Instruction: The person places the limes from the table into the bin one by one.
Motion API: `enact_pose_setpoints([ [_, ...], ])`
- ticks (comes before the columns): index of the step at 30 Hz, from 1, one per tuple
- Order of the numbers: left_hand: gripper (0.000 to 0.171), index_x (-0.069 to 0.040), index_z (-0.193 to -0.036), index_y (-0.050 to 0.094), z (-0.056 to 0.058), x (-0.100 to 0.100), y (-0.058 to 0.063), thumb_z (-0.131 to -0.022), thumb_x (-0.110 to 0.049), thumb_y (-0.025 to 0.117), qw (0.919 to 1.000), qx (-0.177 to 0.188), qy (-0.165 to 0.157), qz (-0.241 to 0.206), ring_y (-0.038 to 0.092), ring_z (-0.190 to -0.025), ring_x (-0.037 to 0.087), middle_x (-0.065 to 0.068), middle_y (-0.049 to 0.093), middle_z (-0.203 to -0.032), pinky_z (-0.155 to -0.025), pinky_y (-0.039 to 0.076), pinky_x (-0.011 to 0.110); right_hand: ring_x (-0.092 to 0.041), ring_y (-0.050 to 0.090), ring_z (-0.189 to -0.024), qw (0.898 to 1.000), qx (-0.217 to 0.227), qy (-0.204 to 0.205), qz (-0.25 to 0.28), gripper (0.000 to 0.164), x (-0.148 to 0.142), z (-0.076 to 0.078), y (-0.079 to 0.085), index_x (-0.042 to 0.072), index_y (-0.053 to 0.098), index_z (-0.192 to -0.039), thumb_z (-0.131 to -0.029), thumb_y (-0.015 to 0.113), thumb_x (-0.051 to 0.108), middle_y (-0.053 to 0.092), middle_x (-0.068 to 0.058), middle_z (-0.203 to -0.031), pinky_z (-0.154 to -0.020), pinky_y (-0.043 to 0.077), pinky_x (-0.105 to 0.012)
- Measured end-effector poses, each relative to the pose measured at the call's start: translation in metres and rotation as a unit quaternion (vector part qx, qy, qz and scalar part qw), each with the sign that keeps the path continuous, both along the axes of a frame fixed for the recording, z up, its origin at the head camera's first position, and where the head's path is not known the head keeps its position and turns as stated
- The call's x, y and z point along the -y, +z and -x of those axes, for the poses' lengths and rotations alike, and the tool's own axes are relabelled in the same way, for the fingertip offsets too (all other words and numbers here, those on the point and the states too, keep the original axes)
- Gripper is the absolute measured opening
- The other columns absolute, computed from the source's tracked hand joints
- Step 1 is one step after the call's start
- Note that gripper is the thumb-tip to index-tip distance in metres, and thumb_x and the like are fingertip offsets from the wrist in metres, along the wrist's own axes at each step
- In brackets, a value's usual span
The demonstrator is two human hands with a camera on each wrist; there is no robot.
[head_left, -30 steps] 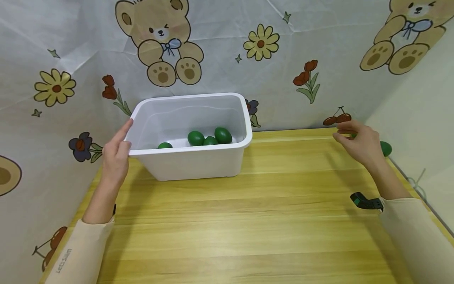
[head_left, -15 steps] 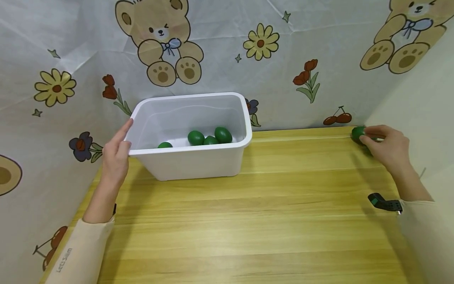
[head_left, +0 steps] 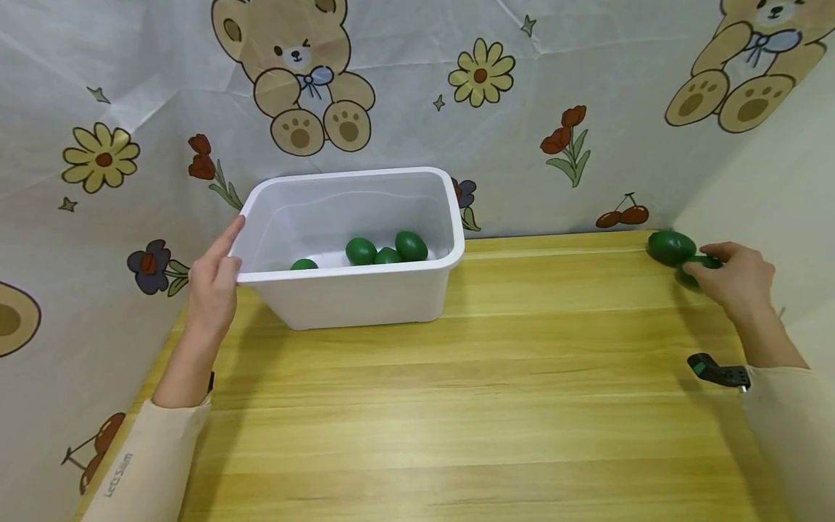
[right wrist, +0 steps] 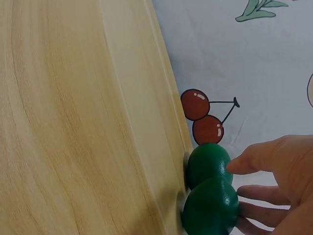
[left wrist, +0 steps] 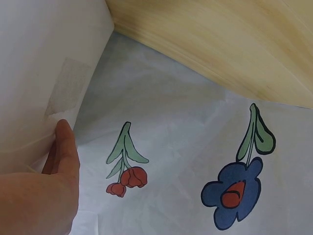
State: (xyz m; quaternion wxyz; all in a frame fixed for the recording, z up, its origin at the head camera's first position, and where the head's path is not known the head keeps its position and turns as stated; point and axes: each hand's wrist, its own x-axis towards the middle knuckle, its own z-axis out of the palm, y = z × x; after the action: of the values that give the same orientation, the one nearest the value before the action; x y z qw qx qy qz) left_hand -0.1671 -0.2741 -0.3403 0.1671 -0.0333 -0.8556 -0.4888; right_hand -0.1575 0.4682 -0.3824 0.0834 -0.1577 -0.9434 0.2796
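Observation:
At the left end of the white plastic bin (head_left: 352, 299), my left hand (head_left: 214, 286) holds the rim, with thumb and index finger at its edge. In the left wrist view, fingers of the left hand (left wrist: 61, 161) lie against the bin's outer wall (left wrist: 44, 63). Several glossy green oval fruits (head_left: 411, 246) lie inside the bin. Far right, my right hand (head_left: 740, 279) reaches a green oval fruit (head_left: 691, 278), its fingers loosely spread and touching it. A second green oval fruit (head_left: 672, 248) sits against that one, near the thumb in the right wrist view.
A wooden table (head_left: 417, 406) carries everything. Behind it hangs a pale cloth (head_left: 404, 130) printed with bears and flowers, close to the bin's back. A plain pale wall (head_left: 796, 239) borders the table on the right, just past the fruits.
My right hand has moved right, passing the farther fruit and arriving at the nearer one. Both loose fruits are now in plainer view. The left hand and the bin have stayed in place.

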Motion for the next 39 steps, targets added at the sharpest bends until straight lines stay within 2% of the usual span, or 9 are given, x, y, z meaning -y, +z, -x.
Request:
enact_pose_setpoints([
  [4,0.058,-0.036,-0.159,0.046,0.000,0.000,0.000,-0.105,-0.020,0.031,1.0000,-0.001,0.001,0.001,0.045,-0.151,0.027,-0.009,0.044,-0.165,-0.123,0.036,0.058,-0.069,0.028,-0.131,0.999,0.026,0.007,-0.020,0.060,-0.002,0.001,0.000,-0.018,0.048,-0.140,-0.102,0.057,0.027,0.043,-0.048,-0.139,-0.107,0.021,-0.075],
  [8,0.058,-0.036,-0.159,0.045,0.000,0.000,0.000,-0.105,-0.020,0.031,1.0000,0.004,-0.004,-0.003,0.044,-0.152,0.027,-0.010,0.042,-0.166,-0.123,0.035,0.059,-0.068,0.035,-0.121,0.996,0.067,0.025,-0.048,0.061,-0.005,0.001,-0.001,-0.018,0.046,-0.138,-0.101,0.061,0.028,0.041,-0.050,-0.134,-0.102,0.026,-0.075],
  [12,0.058,-0.035,-0.160,0.045,0.002,0.001,0.000,-0.105,-0.020,0.031,0.9999,0.004,-0.008,-0.005,0.043,-0.153,0.028,-0.010,0.042,-0.167,-0.123,0.035,0.059,-0.067,0.036,-0.113,0.991,0.119,0.045,-0.039,0.067,-0.006,0.001,-0.002,-0.016,0.041,-0.141,-0.101,0.064,0.032,0.038,-0.051,-0.132,-0.092,0.038,-0.072],
  [15,0.058,-0.034,-0.160,0.045,0.002,0.001,0.000,-0.105,-0.019,0.032,1.0000,0.003,-0.007,-0.005,0.043,-0.152,0.028,-0.008,0.042,-0.167,-0.123,0.034,0.059,-0.066,0.036,-0.112,0.990,0.128,0.050,-0.036,0.071,-0.004,-0.001,-0.004,-0.016,0.041,-0.141,-0.100,0.066,0.036,0.037,-0.051,-0.133,-0.088,0.041,-0.071],
  [20,0.059,-0.034,-0.161,0.044,0.002,0.001,0.001,-0.105,-0.019,0.032,0.9999,0.004,-0.009,-0.004,0.043,-0.153,0.029,-0.007,0.041,-0.167,-0.123,0.034,0.060,-0.067,0.039,-0.117,0.993,0.084,0.061,-0.053,0.071,0.006,0.001,-0.002,-0.016,0.046,-0.138,-0.100,0.065,0.040,0.040,-0.052,-0.134,-0.093,0.033,-0.074],
  [25,0.059,-0.035,-0.160,0.044,0.001,0.001,0.001,-0.105,-0.020,0.032,0.9999,0.006,-0.008,-0.007,0.043,-0.152,0.029,-0.007,0.041,-0.167,-0.123,0.034,0.060,-0.068,0.042,-0.121,0.995,0.027,0.085,-0.054,0.067,0.028,0.009,0.010,-0.015,0.047,-0.141,-0.101,0.065,0.035,0.042,-0.052,-0.137,-0.100,0.026,-0.078],
  [30,0.059,-0.036,-0.160,0.044,0.001,0.000,0.002,-0.105,-0.020,0.032,0.9999,0.006,-0.007,-0.005,0.043,-0.152,0.029,-0.008,0.041,-0.167,-0.123,0.035,0.060,-0.064,0.046,-0.118,0.994,-0.024,0.100,-0.037,0.063,0.058,0.017,0.024,-0.011,0.049,-0.143,-0.100,0.067,0.032,0.048,-0.046,-0.135,-0.101,0.024,-0.078],
  [36,0.059,-0.034,-0.160,0.045,0.001,-0.001,0.002,-0.105,-0.020,0.032,1.0000,0.004,-0.008,-0.003,0.042,-0.153,0.027,-0.008,0.041,-0.167,-0.124,0.034,0.059,-0.065,0.046,-0.120,0.992,-0.061,0.109,-0.032,0.062,0.093,0.028,0.041,-0.006,0.051,-0.144,-0.099,0.069,0.033,0.050,-0.044,-0.137,-0.103,0.024,-0.079],
  [39,0.059,-0.034,-0.160,0.044,0.000,0.000,0.002,-0.105,-0.020,0.032,1.0000,0.005,-0.003,-0.002,0.042,-0.153,0.028,-0.008,0.041,-0.167,-0.124,0.034,0.058,-0.064,0.045,-0.122,0.989,-0.084,0.115,-0.033,0.062,0.114,0.034,0.049,-0.003,0.051,-0.146,-0.098,0.069,0.031,0.051,-0.042,-0.139,-0.101,0.028,-0.077],
])
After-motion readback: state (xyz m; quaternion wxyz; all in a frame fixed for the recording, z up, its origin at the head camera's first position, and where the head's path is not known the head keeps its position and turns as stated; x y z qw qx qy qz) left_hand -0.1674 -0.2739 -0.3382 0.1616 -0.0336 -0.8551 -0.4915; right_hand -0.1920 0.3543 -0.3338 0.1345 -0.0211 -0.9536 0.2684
